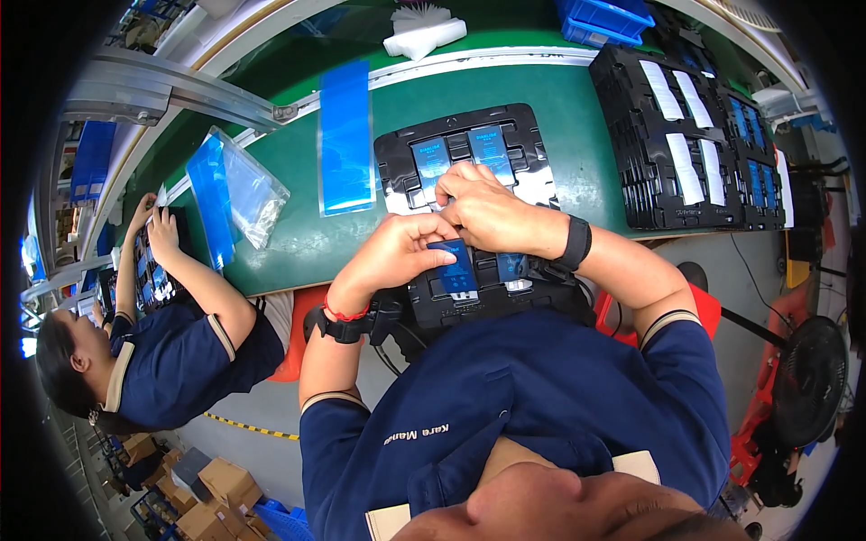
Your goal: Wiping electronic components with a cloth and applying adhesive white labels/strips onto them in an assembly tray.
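My left hand (397, 251) is closed, thumb and fingers pinching the upper edge of a flat dark-blue battery (451, 270). This battery is over the near left part of a black plastic tray (532, 135). Just above it, my right hand (492, 212) is closed with its fingertips bent together; whatever is in them is hidden. In the tray's far row lie a blue battery (431, 160) on the left and another blue battery (490, 149) on the right. A further battery (511, 267) shows under my right wrist.
Blue film sheets (346, 135) and a clear plastic bag (254, 194) lie left on the green table (293, 239). Stacked black trays (622, 153) with white strips stand right. Blue bins (606, 20) are at the back. A co-worker (194, 334) works at far left; a black fan (810, 379) stands right.
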Demonstrator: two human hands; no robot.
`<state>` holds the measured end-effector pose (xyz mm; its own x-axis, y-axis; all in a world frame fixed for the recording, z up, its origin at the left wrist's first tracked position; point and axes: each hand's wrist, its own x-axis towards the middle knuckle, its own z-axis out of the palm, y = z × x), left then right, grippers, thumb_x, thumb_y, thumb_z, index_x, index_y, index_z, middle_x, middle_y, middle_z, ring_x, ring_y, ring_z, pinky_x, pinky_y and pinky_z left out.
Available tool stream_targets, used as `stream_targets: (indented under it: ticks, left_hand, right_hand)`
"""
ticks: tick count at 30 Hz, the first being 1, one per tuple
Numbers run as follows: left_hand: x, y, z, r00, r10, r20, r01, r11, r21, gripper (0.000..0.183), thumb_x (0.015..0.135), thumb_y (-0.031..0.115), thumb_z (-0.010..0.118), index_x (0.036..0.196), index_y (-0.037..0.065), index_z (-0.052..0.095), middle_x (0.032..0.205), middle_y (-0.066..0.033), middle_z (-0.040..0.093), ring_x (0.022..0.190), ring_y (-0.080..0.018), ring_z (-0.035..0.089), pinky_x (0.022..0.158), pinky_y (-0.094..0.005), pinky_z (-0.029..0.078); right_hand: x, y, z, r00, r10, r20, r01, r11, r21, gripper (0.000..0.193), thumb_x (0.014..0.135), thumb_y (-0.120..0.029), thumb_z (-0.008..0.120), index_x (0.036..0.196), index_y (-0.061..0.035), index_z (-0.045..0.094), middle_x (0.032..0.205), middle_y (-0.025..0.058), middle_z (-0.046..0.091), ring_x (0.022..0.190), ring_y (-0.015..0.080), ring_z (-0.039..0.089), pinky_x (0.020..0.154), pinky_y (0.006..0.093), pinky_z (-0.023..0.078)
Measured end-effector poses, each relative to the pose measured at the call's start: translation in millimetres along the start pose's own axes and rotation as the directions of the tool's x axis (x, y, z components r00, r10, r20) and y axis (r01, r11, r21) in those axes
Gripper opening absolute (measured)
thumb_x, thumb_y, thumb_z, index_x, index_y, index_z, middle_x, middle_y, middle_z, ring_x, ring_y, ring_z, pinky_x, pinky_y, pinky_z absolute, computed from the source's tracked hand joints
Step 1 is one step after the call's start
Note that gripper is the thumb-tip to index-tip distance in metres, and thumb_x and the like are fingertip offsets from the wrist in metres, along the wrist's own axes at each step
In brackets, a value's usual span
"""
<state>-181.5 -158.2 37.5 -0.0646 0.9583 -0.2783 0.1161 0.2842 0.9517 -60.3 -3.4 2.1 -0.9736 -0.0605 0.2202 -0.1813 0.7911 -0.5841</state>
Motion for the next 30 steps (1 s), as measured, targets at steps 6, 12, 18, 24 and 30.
stream_targets:
  ticks: [6, 12, 18, 24, 30]
  left_hand:
    - [3.5, -15.3, 8.5, 0.996, 0.000, -0.094, 0.011, 0.993, 0.114, 0.019, 0.075, 0.002, 0.074, 0.093, 0.003, 0.066, 0.079, -0.0044, 0.066, 0.064, -0.0054, 0.056, 0.055, -0.0238, 0.045]
    - [1.4, -3.7, 15.1, 0.948, 0.239, -0.211, -0.094, 0.842, 0.531, 0.038, 0.072, 0.005, 0.074, 0.110, 0.006, 0.065, 0.087, -0.0082, 0.052, 0.070, -0.0156, 0.054, 0.063, -0.0275, 0.045]
    - [-7.6, -18.2, 8.4, 0.893, 0.254, -0.372, -0.103, 0.919, 0.380, 0.030, 0.077, 0.003, 0.070, 0.106, 0.002, 0.065, 0.077, -0.0047, 0.052, 0.060, -0.0127, 0.048, 0.059, -0.0262, 0.044]
    - [-28.1, -36.0, -8.7, 0.826, 0.190, -0.530, -0.056, 0.964, 0.259, 0.014, 0.081, 0.005, 0.069, 0.094, 0.001, 0.068, 0.073, 0.0013, 0.054, 0.060, -0.0048, 0.046, 0.057, -0.0205, 0.041]
    - [-30.9, -43.8, -46.7, 0.791, 0.095, -0.604, -0.031, 0.993, 0.116, 0.011, 0.083, 0.006, 0.067, 0.092, -0.001, 0.068, 0.072, 0.0013, 0.059, 0.063, -0.0024, 0.050, 0.057, -0.0197, 0.043]
  right_hand:
    - [-2.1, -0.3, -1.1, 0.999, 0.011, -0.035, -0.014, 0.995, -0.094, 0.025, 0.063, -0.007, 0.073, 0.086, -0.0066, 0.064, 0.099, 0.0076, 0.054, 0.104, 0.0281, 0.047, 0.086, 0.0390, 0.036]
    - [-10.1, -8.8, -48.9, 0.988, 0.075, -0.136, -0.089, 0.990, -0.106, 0.029, 0.065, -0.007, 0.073, 0.091, -0.0069, 0.061, 0.098, 0.0082, 0.055, 0.102, 0.0288, 0.050, 0.089, 0.0404, 0.036]
    - [-36.8, -10.8, -80.2, 0.962, 0.144, -0.233, -0.173, 0.978, -0.112, 0.021, 0.071, -0.013, 0.071, 0.086, -0.0060, 0.059, 0.092, 0.0106, 0.057, 0.097, 0.0306, 0.052, 0.089, 0.0407, 0.036]
    - [-82.4, 4.6, -68.4, 0.926, 0.299, -0.233, -0.308, 0.951, -0.006, 0.021, 0.070, -0.011, 0.072, 0.085, -0.0030, 0.060, 0.092, 0.0111, 0.058, 0.095, 0.0313, 0.053, 0.084, 0.0395, 0.039]
    - [-96.2, 6.3, -60.1, 0.869, 0.429, -0.246, -0.391, 0.901, 0.189, 0.024, 0.069, -0.008, 0.075, 0.088, -0.0004, 0.062, 0.086, 0.0123, 0.056, 0.085, 0.0288, 0.057, 0.074, 0.0341, 0.045]
